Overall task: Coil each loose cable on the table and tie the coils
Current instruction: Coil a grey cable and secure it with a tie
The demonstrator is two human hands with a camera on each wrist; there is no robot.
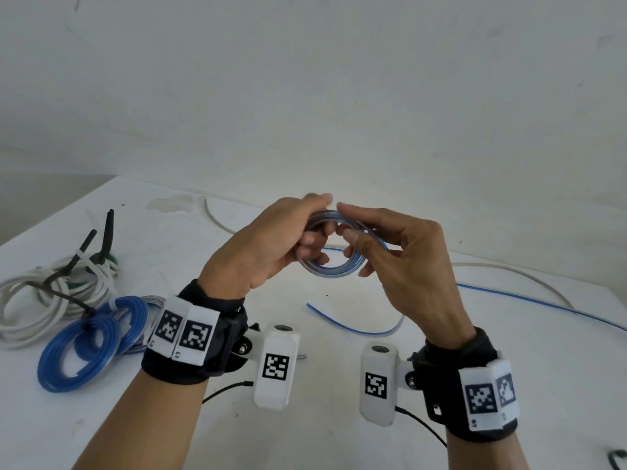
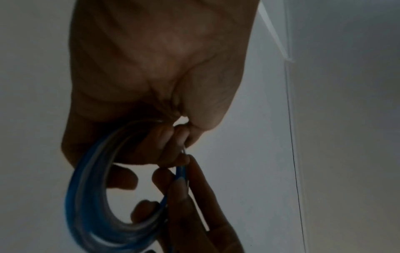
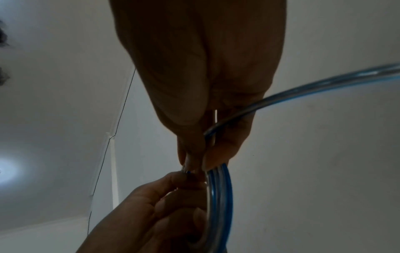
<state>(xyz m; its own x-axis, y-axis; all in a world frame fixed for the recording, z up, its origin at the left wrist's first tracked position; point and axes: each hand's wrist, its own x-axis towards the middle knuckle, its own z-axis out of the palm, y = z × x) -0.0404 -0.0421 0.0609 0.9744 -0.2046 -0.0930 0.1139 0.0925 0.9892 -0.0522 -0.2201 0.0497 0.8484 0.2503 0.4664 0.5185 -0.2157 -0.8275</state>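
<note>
Both hands hold a small coil of blue-and-white cable (image 1: 334,264) above the white table (image 1: 339,418). My left hand (image 1: 305,239) grips the coil's left side with curled fingers. My right hand (image 1: 349,228) pinches the coil's top between thumb and forefinger. The left wrist view shows the coil (image 2: 90,202) hanging below the left hand (image 2: 173,142), with right fingers (image 2: 194,179) on it. In the right wrist view the cable (image 3: 218,196) runs under the right hand (image 3: 199,160) and trails off right. The loose tail (image 1: 529,300) lies on the table.
Tied blue coils (image 1: 84,344) and a white cable bundle (image 1: 44,300) with black ties lie at the left. A white cable (image 1: 529,276) curves along the back right. A short blue-white piece (image 1: 356,325) lies between my wrists. A dark clip (image 1: 617,459) sits at the bottom right.
</note>
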